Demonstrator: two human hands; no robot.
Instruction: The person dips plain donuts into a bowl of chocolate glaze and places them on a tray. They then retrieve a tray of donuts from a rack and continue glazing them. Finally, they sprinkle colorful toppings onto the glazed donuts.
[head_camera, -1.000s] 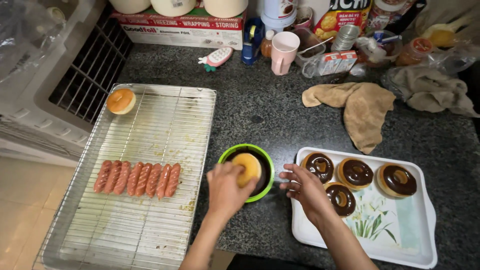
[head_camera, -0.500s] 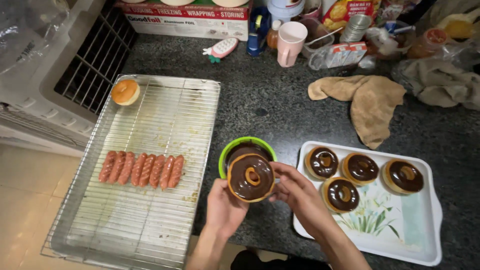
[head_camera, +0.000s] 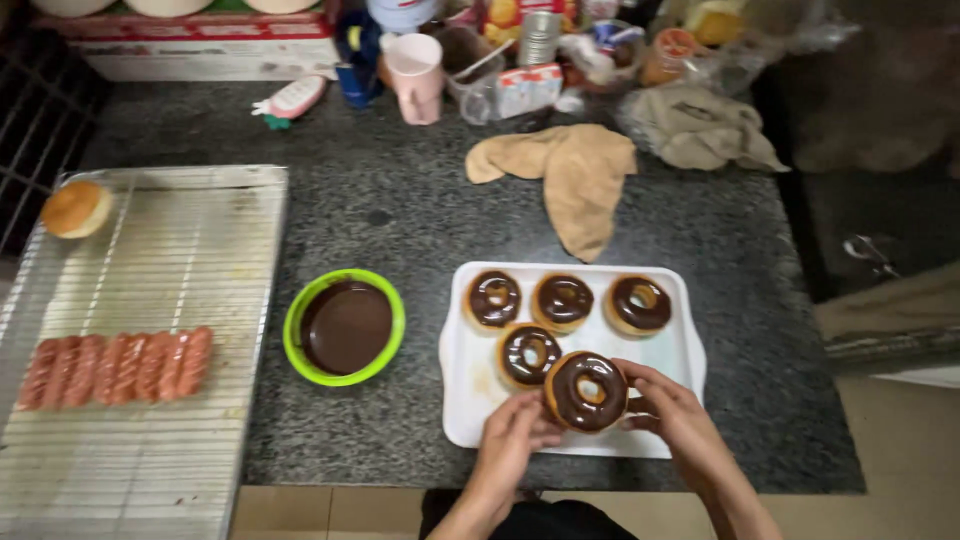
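A chocolate-glazed donut (head_camera: 586, 391) is held between my left hand (head_camera: 515, 437) and my right hand (head_camera: 676, 412), just over the near edge of a white tray (head_camera: 462, 385). Several other glazed donuts lie on that tray, the closest one (head_camera: 529, 354) touching the held donut's left side. A green bowl of chocolate glaze (head_camera: 345, 326) stands left of the tray on the dark granite counter (head_camera: 400, 210).
A wire cooling rack (head_camera: 150, 440) at the left carries a row of sausages (head_camera: 112, 367) and one plain bun (head_camera: 76, 208). A tan cloth (head_camera: 570, 180) lies behind the tray. A pink cup (head_camera: 414, 63), jars and packages crowd the back edge.
The donut went from being dipped in the green bowl, to lifted glaze-up over it, to being held over the white tray on the right. Both hands moved right with it.
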